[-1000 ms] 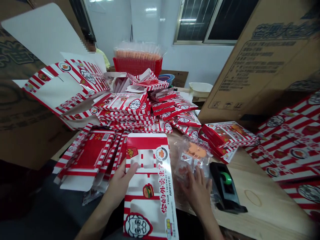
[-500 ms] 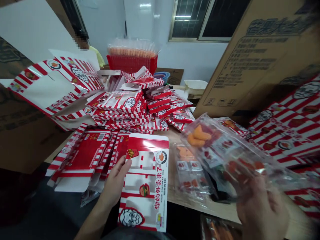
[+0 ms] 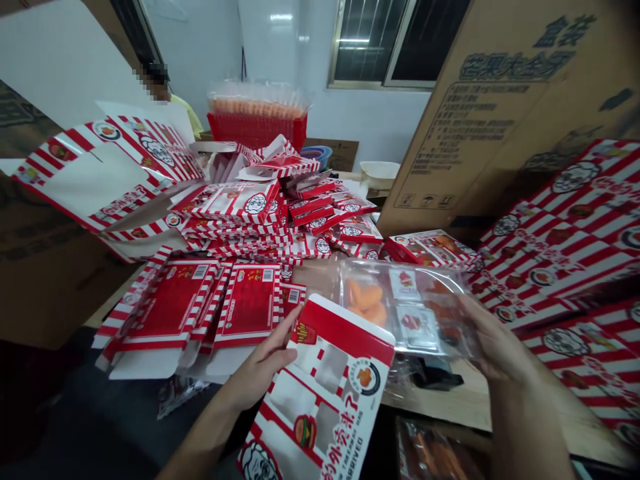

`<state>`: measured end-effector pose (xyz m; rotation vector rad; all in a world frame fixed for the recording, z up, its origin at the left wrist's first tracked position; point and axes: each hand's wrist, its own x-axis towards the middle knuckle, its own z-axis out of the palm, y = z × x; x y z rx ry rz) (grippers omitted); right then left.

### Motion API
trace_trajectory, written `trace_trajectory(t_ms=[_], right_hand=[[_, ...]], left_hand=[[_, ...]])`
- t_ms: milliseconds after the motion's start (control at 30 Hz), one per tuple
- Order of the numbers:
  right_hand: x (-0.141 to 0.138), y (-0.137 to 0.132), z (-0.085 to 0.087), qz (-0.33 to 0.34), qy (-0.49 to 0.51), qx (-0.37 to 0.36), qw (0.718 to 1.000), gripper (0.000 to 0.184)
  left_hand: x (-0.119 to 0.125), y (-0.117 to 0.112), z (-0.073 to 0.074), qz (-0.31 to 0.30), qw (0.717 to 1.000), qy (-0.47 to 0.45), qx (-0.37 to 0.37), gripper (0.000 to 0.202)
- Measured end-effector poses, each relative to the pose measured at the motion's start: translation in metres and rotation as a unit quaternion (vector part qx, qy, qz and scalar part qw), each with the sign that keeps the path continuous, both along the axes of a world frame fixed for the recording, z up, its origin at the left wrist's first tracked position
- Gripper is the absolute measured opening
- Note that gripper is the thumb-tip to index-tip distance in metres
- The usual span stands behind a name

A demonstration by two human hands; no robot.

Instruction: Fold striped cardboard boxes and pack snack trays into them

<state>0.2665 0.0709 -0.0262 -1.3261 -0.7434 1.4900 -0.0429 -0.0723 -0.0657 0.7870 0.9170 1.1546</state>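
Observation:
My left hand (image 3: 263, 370) grips a red-and-white striped cardboard box (image 3: 320, 400) by its left side. Window cut-outs, a burger picture and a bearded face show on its front, and it leans to the right. Fingers of my right hand (image 3: 487, 330) close round the right end of a clear plastic tray pack (image 3: 417, 327). Orange pieces, printed sachets and reddish pieces lie inside the pack. It hangs just above the box's upper right corner. Left of my left hand lie several red boxes (image 3: 250, 303), some with white flaps showing.
Striped boxes (image 3: 235, 200) are heaped at the back middle. Flat striped card (image 3: 565, 227) is stacked at right before a large brown carton (image 3: 465, 120). A red bin (image 3: 257, 130) of clear packs stands behind. A person in yellow (image 3: 185, 117) is at far left.
My right hand has brought the tray pack left and levelled it near the box. The box in my left hand has shifted right and tilted clockwise. My view has turned slightly right.

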Motion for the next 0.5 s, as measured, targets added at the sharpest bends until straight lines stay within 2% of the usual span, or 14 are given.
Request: trace_trajectory(t_ms=[100, 200, 367, 500], right_hand=[[0.004, 0.002, 0.004, 0.074, -0.014, -0.014, 0.997, 0.026], [0.004, 0.003, 0.008, 0.14, -0.025, -0.013, 0.99, 0.028], [0.001, 0.007, 0.02, 0.223, -0.043, -0.005, 0.974, 0.027], [-0.001, 0.014, 0.022, 0.279, -0.082, -0.002, 0.957, 0.026]], left_hand=[[-0.001, 0.003, 0.002, -0.038, 0.999, -0.005, 0.027, 0.059], [0.002, 0.008, 0.009, -0.069, 0.995, 0.034, 0.064, 0.046], [0.011, 0.015, 0.014, -0.051, 0.996, 0.04, 0.067, 0.044], [0.017, 0.018, 0.015, -0.034, 0.997, 0.033, 0.067, 0.03]])
